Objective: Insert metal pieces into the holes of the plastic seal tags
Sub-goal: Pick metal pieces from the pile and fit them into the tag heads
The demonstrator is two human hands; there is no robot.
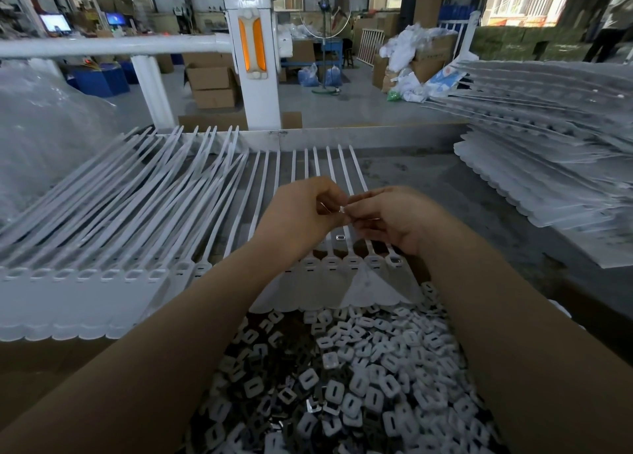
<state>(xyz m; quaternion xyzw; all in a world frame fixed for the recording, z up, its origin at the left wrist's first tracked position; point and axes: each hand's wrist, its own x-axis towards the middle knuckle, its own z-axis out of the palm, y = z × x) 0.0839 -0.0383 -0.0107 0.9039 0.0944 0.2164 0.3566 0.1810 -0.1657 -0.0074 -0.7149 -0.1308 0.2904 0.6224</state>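
A strip of white plastic seal tags (339,265) lies in front of me, tails pointing away, heads in a row near the box edge. Above its right part my left hand (301,214) and my right hand (390,217) meet fingertip to fingertip. Between them they pinch a small shiny metal piece (342,209); which fingers carry it I cannot tell. One metal piece (340,237) lies loose on a tag tail below. A pile of small square metal pieces (342,378) fills the box under my forearms.
More tag strips (102,275) overlap at the left. A tall stack of tag strips (548,166) rises at the right. A clear plastic bag (44,128) sits far left. A white railing post (255,53) stands behind the grey table (445,193).
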